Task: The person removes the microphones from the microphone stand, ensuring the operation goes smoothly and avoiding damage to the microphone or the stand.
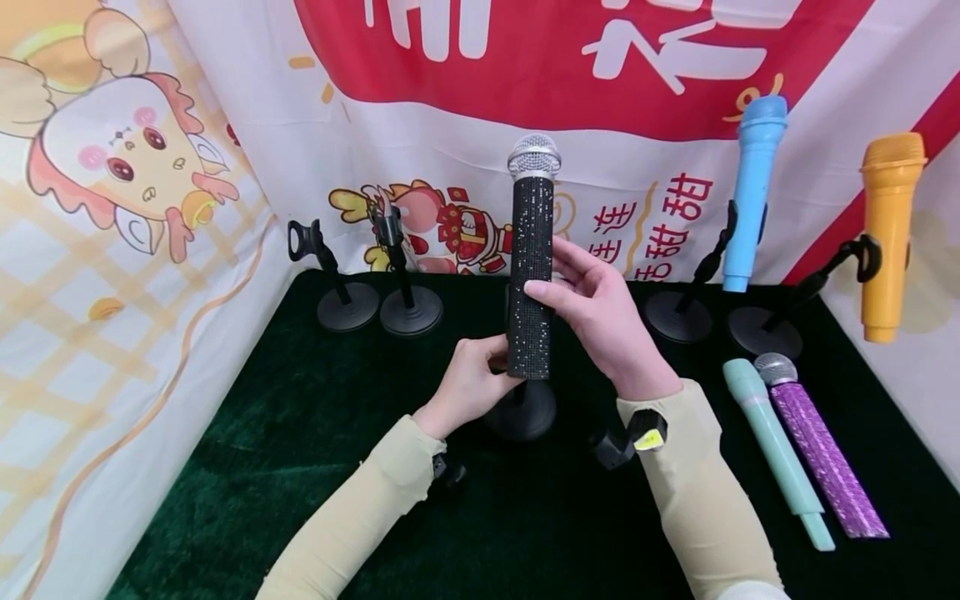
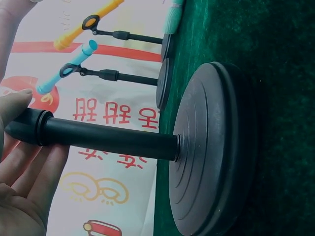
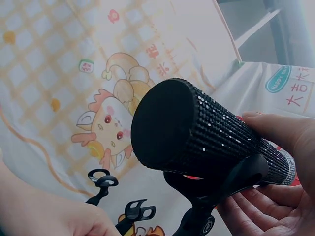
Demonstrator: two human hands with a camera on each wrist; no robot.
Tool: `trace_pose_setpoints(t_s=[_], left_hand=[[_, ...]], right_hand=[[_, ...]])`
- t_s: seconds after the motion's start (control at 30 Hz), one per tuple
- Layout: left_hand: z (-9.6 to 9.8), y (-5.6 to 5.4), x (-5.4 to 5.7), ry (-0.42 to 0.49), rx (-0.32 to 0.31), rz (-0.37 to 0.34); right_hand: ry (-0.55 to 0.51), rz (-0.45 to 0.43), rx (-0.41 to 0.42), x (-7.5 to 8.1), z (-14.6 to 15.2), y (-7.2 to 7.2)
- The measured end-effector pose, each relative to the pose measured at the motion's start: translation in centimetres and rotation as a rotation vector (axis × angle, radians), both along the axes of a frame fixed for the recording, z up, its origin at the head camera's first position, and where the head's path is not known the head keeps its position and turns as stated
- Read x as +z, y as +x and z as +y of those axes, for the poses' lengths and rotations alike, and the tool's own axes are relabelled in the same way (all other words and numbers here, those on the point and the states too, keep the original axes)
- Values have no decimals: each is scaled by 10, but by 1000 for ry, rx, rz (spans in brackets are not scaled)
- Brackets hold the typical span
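Note:
A black rhinestone-covered microphone (image 1: 531,250) with a silver mesh head stands nearly upright in the head view. My right hand (image 1: 603,312) holds it about the middle, thumb in front and fingers behind. In the right wrist view, the black clip (image 3: 243,177) of a desk stand cups the microphone's underside near its flat end. Lower down, my left hand (image 1: 471,379) grips the upper post of that stand, whose pole (image 2: 113,136) and round base (image 2: 206,147) show in the left wrist view. The base rests on the green cloth.
Two stands with vacant clips, one (image 1: 347,304) beside another (image 1: 410,308), are at the back left. At right, stands hold a blue microphone (image 1: 752,183) and an orange microphone (image 1: 888,242). A mint microphone (image 1: 780,450) and a purple microphone (image 1: 828,458) lie on the green cloth (image 1: 300,467).

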State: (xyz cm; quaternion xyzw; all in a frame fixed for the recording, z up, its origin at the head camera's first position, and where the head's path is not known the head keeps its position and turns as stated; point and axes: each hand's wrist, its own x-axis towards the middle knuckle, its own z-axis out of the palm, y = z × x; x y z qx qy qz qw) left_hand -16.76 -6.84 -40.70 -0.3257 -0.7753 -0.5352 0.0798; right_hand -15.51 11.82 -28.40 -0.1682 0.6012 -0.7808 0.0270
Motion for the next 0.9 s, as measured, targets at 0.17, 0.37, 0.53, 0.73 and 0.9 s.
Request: trace_pose_setpoints(t_s=[0.17, 0.37, 0.53, 0.73, 0.9], left_hand=[[0, 1, 1, 1, 2, -3], [0, 1, 1, 14, -11, 6], [0, 1, 1, 14, -25, 9], [1, 2, 1, 6, -10, 20], [2, 2, 1, 10, -8, 19]], right_hand=[[-1, 11, -4, -1, 0, 0], [-21, 48, -13, 0, 0, -1], [-28, 61, -19, 1, 0, -3], [-43, 75, -8, 2, 1, -4], [-46, 82, -6, 3, 2, -6]])
